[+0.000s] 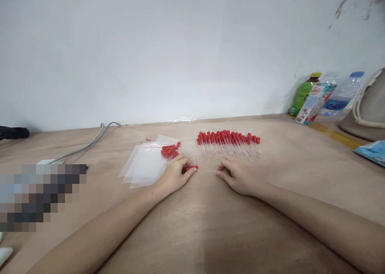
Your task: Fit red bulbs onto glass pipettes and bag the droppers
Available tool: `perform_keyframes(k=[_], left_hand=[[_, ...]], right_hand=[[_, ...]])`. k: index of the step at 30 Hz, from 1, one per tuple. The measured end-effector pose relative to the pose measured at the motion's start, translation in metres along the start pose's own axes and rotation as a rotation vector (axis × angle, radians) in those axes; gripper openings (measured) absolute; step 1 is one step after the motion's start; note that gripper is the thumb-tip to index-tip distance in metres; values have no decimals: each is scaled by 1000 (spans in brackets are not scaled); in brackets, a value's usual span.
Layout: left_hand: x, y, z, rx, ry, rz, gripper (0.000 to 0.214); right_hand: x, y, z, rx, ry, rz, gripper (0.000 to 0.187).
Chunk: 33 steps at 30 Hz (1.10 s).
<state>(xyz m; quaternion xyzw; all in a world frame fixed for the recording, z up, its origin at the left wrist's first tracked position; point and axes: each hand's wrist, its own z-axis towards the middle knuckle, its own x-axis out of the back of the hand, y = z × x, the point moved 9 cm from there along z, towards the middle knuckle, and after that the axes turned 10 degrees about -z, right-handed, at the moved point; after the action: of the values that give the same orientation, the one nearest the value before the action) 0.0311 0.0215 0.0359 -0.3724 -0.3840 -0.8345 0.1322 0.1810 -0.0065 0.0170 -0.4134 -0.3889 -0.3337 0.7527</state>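
My left hand (177,173) is closed on a red rubber dropper bulb (191,168), whose end points right. Facing it, my right hand (236,174) pinches a thin clear glass dropper tube (210,172) that points left. Bulb and tube are apart, with a short gap between them. Just behind my left hand lie a small heap of loose red bulbs (169,150) and several bare glass tubes (187,150). Farther back, a row of droppers (227,140) with red bulbs on their tubes lies side by side.
Clear plastic zip bags (142,164) lie to the left of the bulbs. A grey cable (90,144) runs along the left. At the back right stand a green bottle (303,93), a carton (315,103), a water bottle (345,93) and a beige hat-like item (368,109).
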Motion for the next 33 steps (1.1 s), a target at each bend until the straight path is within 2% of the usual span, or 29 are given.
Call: perform_keyframes(k=[6,16,24,33], left_hand=[[2,2,-4,64,14,-153,14],[-5,3,-7,73,17,-218,18],[-13,5,-12,62,-59,-299,18],[-16,10,-17,40,-114,-338,17]], right_hand=[[7,0,-1,-66,70,128,16],[5,-17,0,1,50,126,12],[2,-20,0,62,-3,150,13],[7,-25,0,130,27,45,10]])
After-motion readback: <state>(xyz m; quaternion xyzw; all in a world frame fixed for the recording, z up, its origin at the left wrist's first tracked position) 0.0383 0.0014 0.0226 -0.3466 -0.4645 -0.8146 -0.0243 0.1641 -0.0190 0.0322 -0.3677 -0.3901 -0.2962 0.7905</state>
